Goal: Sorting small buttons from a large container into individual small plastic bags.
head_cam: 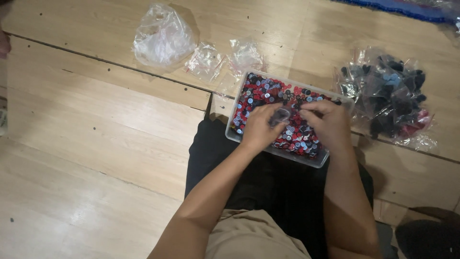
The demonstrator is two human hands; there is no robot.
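Wood floor (96,144) fills most of the view, planks w/ seams running across. Person's lap in black cloth (268,187) sits bottom centre; lower edge cut off by the frame.

Grey tray (235,112) rests partly on the lap, partly on the floor, packed w/ small red, blue & black buttons (258,91). Near side of the tray is hidden behind both hands, so what's under them can't be seen.

To the right of the tray, just beside it, a clear bag of dark pieces (388,96), mostly black w/ some blue & red; contents too jumbled to tell apart. Up left, well apart from the tray, a crumpled clear bag (163,38), looks empty-ish, hard to say. Two small clear bags (206,62) lie between it & the tray. Blue edge of sthg (393,7) at top right, cut off.

Left hand (261,127) lies over the buttons, fingers curled in, pinching a small clear bag (280,115) at its edge. Right hand (326,122) also over the buttons, fingers bent toward that same bag, fingertips at it; whether it truly grips the bag or a button there I can't tell, too blurred. Both forearms come up from the bottom.
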